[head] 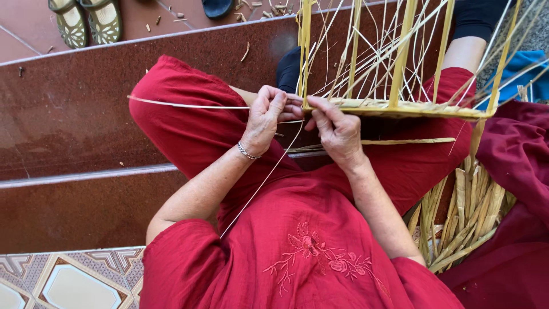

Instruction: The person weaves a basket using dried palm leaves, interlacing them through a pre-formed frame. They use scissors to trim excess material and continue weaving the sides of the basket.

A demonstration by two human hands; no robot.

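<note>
Pale, thin cane strip (260,186) is pinched in the left hand (264,117), while the right hand (337,130) grips the rim of the yellow split-bamboo basket frame (400,107) on the lap (weaving step, apparently); next, threading between uprights needs tension. Split-bamboo bundle (466,220) lies beside.

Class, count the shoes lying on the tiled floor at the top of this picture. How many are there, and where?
3: two patterned green shoes side by side at top left, and one dark shoe at top centre, cut off by the frame. Others may lie out of view.
</note>
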